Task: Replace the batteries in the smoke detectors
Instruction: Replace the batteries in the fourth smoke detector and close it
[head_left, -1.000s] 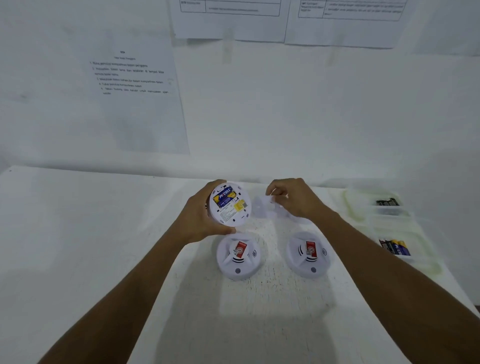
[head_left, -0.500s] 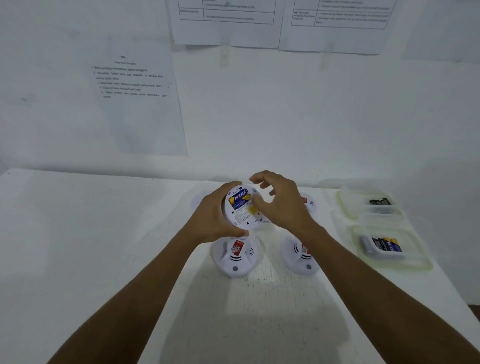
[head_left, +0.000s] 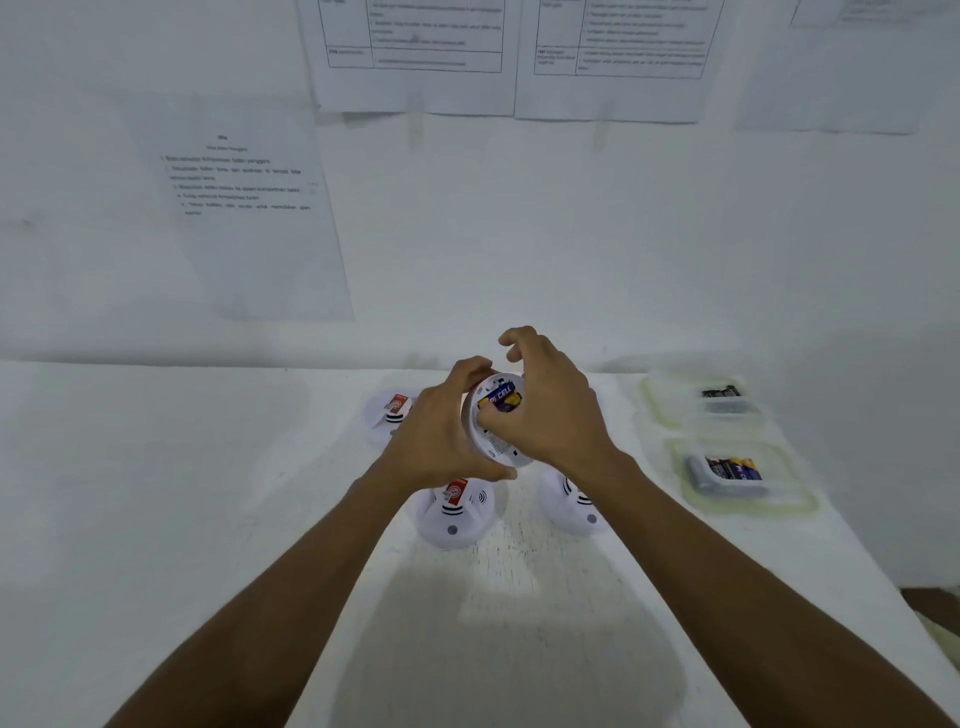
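at table (head_left: 208, 467) centre, starting one battery swap.
gripping lifted detector (head_left: 498, 448) with left hand (head_left: 441, 431), curling right hand (head_left: 550, 410) over its battery (head_left: 501, 400), pinch unclear. left to do, seemingly: three detectors (head_left: 449, 514) at 9, 6, 5 o'clock; trays (head_left: 748, 501) at 3.

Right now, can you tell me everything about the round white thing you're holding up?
The smoke detector is a round white disc, plastic by its look, held above the table and tilted, its open back toward the camera. A blue-and-yellow battery sits in its compartment. The left hand grips its rim; the right hand covers its right side, touching the battery.
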